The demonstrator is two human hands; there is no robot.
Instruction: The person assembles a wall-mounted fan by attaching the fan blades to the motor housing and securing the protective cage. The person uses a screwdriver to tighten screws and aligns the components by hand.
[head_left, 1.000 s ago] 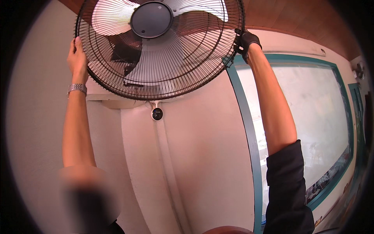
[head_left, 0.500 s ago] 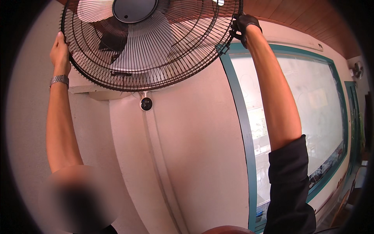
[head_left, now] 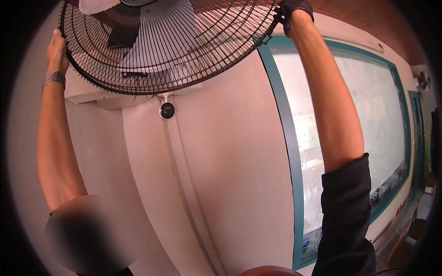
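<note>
A large fan with a round black wire guard [head_left: 161, 55] is overhead at the top of the view, with pale see-through blades and a dark part behind the wires. My bare left hand [head_left: 57, 51], with a metal watch at the wrist, grips the guard's left rim; its fingers are mostly hidden behind the edge. On the right rim, my right hand [head_left: 297, 13] in a black glove is closed around the guard beside a small clip [head_left: 264, 40]. Both arms reach up. The fan's top is cut off by the picture edge.
Below the fan, a round black-faced device [head_left: 167, 110] with a white rim is on the pale wall, and a cable strip [head_left: 182, 188] runs down from it. To the right is a teal-framed window [head_left: 283, 115]. A smaller fan [head_left: 423, 80] is at the far right.
The fan, my hands and the wall device all sit higher and further left in the picture, so the view has shifted. Both hands stay on the guard.
</note>
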